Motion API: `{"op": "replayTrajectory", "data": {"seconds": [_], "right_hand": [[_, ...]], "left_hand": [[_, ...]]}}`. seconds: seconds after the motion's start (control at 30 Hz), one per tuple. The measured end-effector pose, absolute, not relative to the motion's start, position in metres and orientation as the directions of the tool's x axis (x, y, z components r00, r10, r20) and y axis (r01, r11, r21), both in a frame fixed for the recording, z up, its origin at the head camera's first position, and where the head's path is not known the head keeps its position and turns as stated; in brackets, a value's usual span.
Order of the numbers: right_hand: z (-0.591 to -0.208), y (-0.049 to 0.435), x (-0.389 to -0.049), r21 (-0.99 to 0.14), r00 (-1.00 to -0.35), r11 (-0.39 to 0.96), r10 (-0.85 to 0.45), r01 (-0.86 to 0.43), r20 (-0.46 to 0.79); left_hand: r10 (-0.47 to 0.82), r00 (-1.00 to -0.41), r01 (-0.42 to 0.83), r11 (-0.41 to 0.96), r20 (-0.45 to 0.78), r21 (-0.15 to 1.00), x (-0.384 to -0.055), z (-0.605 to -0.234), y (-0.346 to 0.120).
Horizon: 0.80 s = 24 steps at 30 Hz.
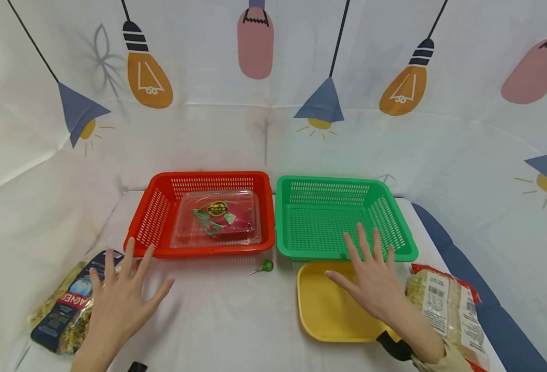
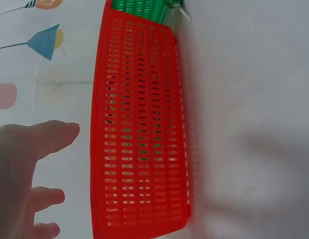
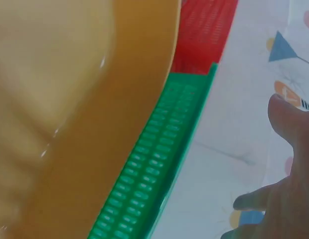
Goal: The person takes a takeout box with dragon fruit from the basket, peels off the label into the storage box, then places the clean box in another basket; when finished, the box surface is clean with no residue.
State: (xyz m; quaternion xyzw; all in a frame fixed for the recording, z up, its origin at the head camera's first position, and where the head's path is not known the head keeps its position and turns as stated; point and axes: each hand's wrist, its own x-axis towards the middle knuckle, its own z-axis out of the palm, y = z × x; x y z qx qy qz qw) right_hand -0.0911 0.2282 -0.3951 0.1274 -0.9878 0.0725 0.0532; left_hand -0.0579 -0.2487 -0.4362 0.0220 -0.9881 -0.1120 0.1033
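Front-left of the red basket [image 1: 208, 252], a bag [image 1: 66, 306] reading "AGNES" lies by the left hand [image 1: 122, 305], grip spread apart; front-right of that basket, the yellow tray [image 1: 327, 310] sits below the right hand [image 1: 375, 283], grip likewise apart.

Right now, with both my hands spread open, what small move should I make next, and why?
I'd probably lower the left hand a little to its left, onto the dark-labelled bag. That hand holds nothing, and in the head view it overlaps the bag's edge, so the bag seems an easy reach. I can't tell whether they already touch.
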Motion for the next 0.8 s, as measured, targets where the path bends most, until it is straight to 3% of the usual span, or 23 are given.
{"op": "replayTrajectory", "data": {"seconds": [0.2, 0.43, 0.57, 0.8], "right_hand": [[-0.386, 0.204, -0.100, -0.364, -0.952, 0.880, -0.288, -0.305, 0.101], [-0.375, 0.164, -0.119, -0.629, -0.929, 0.701, -0.356, -0.336, 0.100], [-0.371, 0.142, -0.137, -0.742, -0.928, 0.608, -0.367, -0.284, 0.054], [-0.363, 0.103, -0.168, -0.867, -0.923, 0.493, -0.362, -0.074, -0.127]], "left_hand": [[-0.016, -0.972, 0.079, 0.915, 0.233, 0.395, -0.072, -0.422, -0.250], [-0.019, -0.999, 0.003, 0.788, 0.030, 0.615, -0.102, -0.403, -0.256], [0.033, -0.998, -0.021, 0.691, -0.061, 0.723, -0.123, -0.397, -0.266], [0.090, -0.986, -0.075, 0.505, -0.139, 0.860, -0.157, -0.395, -0.274]]}}
